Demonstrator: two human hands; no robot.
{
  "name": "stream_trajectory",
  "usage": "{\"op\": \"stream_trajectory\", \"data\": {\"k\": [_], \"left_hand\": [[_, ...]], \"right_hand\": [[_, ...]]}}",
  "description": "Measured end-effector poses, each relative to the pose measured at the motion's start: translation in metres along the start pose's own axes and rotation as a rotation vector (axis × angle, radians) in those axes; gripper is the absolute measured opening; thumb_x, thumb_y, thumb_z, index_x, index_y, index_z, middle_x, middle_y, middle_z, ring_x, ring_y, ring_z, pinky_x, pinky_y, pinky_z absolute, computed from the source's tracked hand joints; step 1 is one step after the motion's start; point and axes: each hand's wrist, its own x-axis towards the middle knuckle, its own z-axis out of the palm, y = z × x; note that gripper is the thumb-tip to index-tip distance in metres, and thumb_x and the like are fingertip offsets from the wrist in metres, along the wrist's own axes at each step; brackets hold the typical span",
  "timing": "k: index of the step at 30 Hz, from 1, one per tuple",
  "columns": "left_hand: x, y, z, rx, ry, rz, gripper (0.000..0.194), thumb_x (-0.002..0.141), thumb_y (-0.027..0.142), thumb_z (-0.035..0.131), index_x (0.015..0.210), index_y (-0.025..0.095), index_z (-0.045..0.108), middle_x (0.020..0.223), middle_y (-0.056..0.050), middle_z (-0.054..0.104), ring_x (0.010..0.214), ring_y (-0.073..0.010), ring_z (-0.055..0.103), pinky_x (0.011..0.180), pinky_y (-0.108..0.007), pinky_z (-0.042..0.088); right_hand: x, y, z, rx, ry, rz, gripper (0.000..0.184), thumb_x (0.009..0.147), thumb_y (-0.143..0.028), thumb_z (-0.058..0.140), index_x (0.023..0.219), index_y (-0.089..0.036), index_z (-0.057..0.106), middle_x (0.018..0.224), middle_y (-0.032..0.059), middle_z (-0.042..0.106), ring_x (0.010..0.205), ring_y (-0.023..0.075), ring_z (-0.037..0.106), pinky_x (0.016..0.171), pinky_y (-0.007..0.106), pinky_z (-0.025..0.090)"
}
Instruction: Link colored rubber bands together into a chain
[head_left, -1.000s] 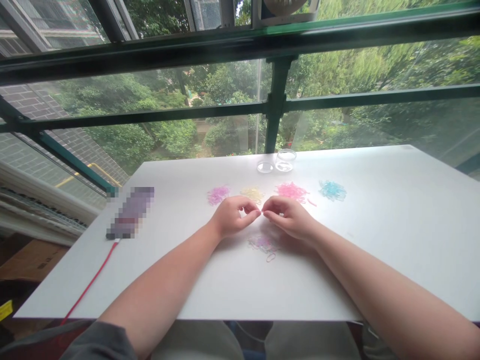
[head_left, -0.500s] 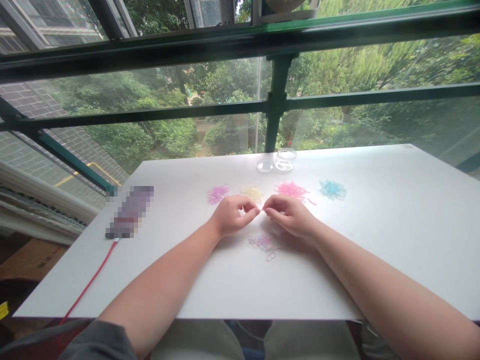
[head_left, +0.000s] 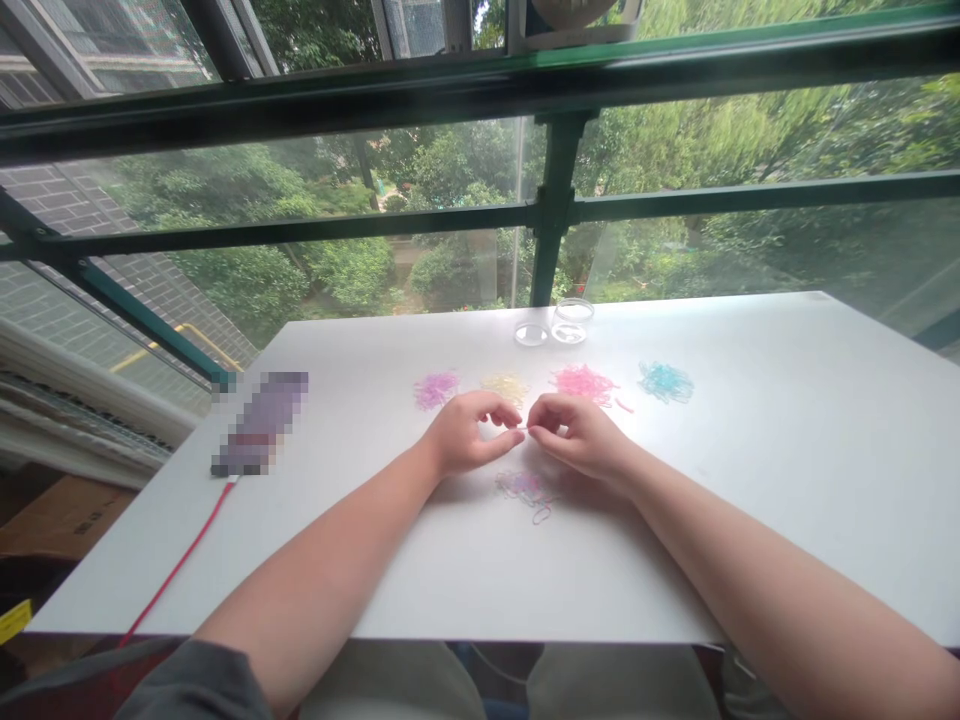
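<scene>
Nearly touching: left hand (head_left: pixel 466 432), right hand (head_left: pixel 589 432), fingers (head_left: pixel 546 406) curled inward.

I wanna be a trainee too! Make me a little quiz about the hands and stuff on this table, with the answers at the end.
1. True or false: the left hand has curled fingers, and its thumb points toward the right hand.

2. Choose one. What stands near the far edge of the white table?
A) a pair of scissors
B) a clear round container
C) a wooden spoon

3. Short answer: what color is the pile that lies just beyond the right hand?

Key:
1. True.
2. B.
3. Pink; it is the pink rubber-band pile.
</scene>
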Motion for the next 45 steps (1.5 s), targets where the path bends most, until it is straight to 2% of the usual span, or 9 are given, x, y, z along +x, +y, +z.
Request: {"op": "stream_trajectory", "data": {"k": [6,18,27,29,33,36,38,41,45], "left_hand": [[0.000,0.000,0.001,-0.019,-0.059,0.021,0.021,0.070,0.032,0.066,0.083,0.015,0.065,0.074,-0.003,0.067,0.067,-0.0121,0.058,0.066,-0.025,0.046],[0.000,0.002,0.004,0.000,0.011,0.046,0.007,0.073,0.020,0.059,0.069,0.016,0.063,0.066,-0.001,0.065,0.062,-0.0102,0.054,0.063,-0.023,0.044],[0.000,-0.001,0.003,-0.040,0.005,0.026,0.006,0.074,0.019,0.058,0.071,0.016,0.062,0.066,0.000,0.063,0.063,-0.0098,0.054,0.062,-0.023,0.040],[-0.001,-0.003,0.001,-0.042,0.009,0.016,0.005,0.073,0.018,0.058,0.070,0.016,0.062,0.066,0.000,0.062,0.063,-0.0098,0.054,0.061,-0.023,0.040],[-0.003,-0.009,-0.004,-0.042,0.066,-0.024,0.005,0.072,0.016,0.058,0.067,0.015,0.060,0.065,-0.001,0.061,0.062,-0.0096,0.053,0.061,-0.024,0.040],[-0.003,-0.012,-0.006,-0.045,0.110,-0.049,0.006,0.073,0.017,0.058,0.067,0.015,0.060,0.065,-0.001,0.062,0.062,-0.0100,0.054,0.061,-0.024,0.040],[-0.003,-0.011,-0.004,-0.053,0.106,-0.049,0.007,0.073,0.022,0.061,0.074,0.015,0.063,0.071,-0.003,0.065,0.064,-0.0107,0.056,0.062,-0.024,0.041],[-0.002,-0.007,-0.001,-0.067,0.068,-0.030,0.023,0.070,0.029,0.067,0.088,0.015,0.064,0.082,-0.004,0.068,0.069,-0.0117,0.058,0.063,-0.024,0.043],[-0.001,-0.003,0.003,-0.067,0.033,0.011,0.014,0.074,0.027,0.063,0.079,0.015,0.065,0.072,-0.003,0.067,0.063,-0.0101,0.056,0.061,-0.023,0.043]], "right_hand": [[-0.001,-0.001,0.000,-0.043,0.016,-0.048,0.008,0.075,-0.019,0.053,0.070,-0.016,0.058,0.061,0.0001,0.055,0.058,0.0108,0.049,0.055,0.023,0.039],[0.000,-0.008,0.003,-0.046,0.032,-0.071,0.006,0.070,-0.013,0.052,0.065,-0.017,0.053,0.060,-0.0006,0.054,0.057,0.0104,0.048,0.055,0.023,0.039],[0.001,-0.002,0.001,0.043,0.068,-0.081,0.009,0.068,-0.010,0.049,0.065,-0.018,0.047,0.060,-0.0023,0.047,0.059,0.0101,0.044,0.057,0.023,0.036],[0.002,0.004,-0.004,0.098,0.104,-0.081,0.009,0.068,-0.010,0.049,0.064,-0.018,0.046,0.060,-0.0026,0.046,0.058,0.0102,0.042,0.056,0.024,0.035],[0.006,0.015,-0.017,0.227,0.269,-0.039,0.010,0.069,-0.013,0.049,0.061,-0.018,0.044,0.058,-0.0029,0.044,0.055,0.0097,0.039,0.053,0.024,0.031],[0.008,0.018,-0.019,0.277,0.313,0.003,0.010,0.070,-0.015,0.049,0.061,-0.018,0.045,0.056,-0.0031,0.044,0.053,0.0090,0.038,0.051,0.024,0.029],[0.008,0.017,-0.014,0.261,0.279,0.012,0.010,0.071,-0.017,0.051,0.062,-0.018,0.046,0.056,-0.0033,0.044,0.052,0.0089,0.038,0.050,0.023,0.030],[0.006,0.010,-0.003,0.223,0.157,0.015,0.007,0.072,-0.017,0.053,0.066,-0.017,0.049,0.058,-0.0033,0.044,0.053,0.0091,0.039,0.051,0.023,0.031],[0.002,0.001,0.005,0.163,0.071,-0.013,0.006,0.072,-0.016,0.053,0.067,-0.017,0.049,0.061,-0.0024,0.046,0.057,0.0099,0.041,0.055,0.024,0.034]]}}
